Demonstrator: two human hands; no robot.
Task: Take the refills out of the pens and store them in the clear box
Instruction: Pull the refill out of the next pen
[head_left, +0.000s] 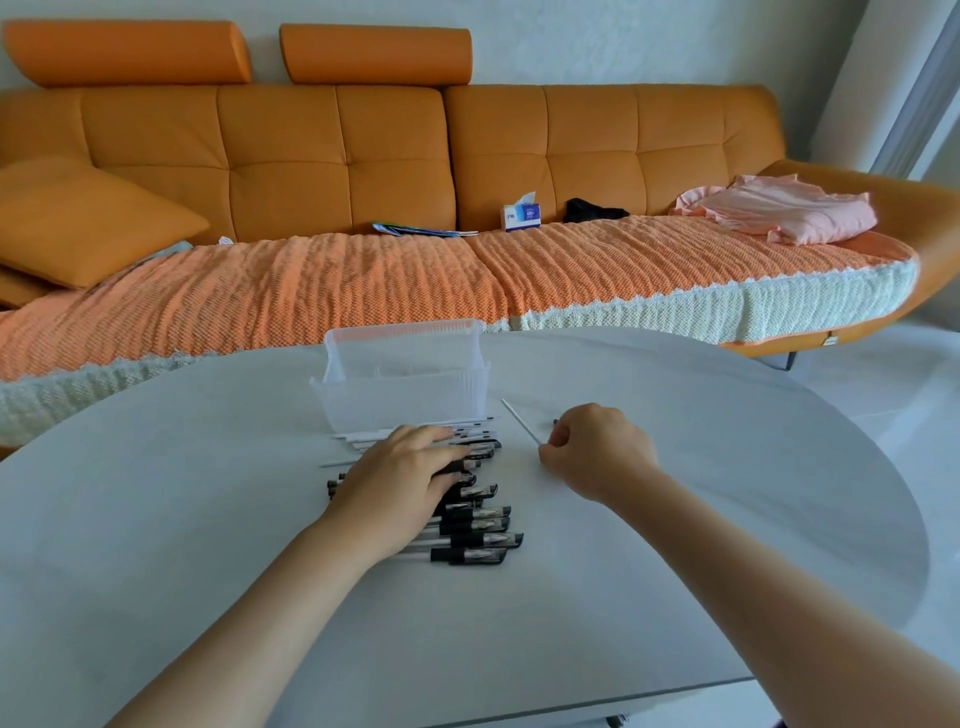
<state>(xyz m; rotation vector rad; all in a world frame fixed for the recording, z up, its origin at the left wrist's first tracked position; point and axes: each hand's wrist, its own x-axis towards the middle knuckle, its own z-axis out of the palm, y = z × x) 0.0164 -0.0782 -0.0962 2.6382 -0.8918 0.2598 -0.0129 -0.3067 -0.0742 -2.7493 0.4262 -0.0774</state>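
Left hand (410, 478): lies flat, palm down, on the row of pens; fingers (431, 435) spread and released, closed on nothing.
Pens (475, 538): clear barrels with black grips and black clipped caps, laid side by side in a stack near the middle of the tabletop; several are hidden under the hand.
Loose refills (363, 440): thin white tubes lying between the pens and the near wall of the box, not yet stored.
Clear box (405, 382): translucent ribbed plastic, rectangular, open-topped, toward the far edge of the tabletop; its contents cannot be made out.
Refill in hand (521, 422): slender pale rod, slanting up and away from the right hand toward the box.
Right hand (597, 452): curled, fingers pinched on the near end of that refill, just right of the pens.
Tabletop (727, 519): smooth, matt, pale grey, with a rounded right edge.
Step in hand: probably one refill drawn and held, ready for storing.
Next move calls for: carrying the rod over the box rim and dropping it lengthwise, while the left hand picks another pen.
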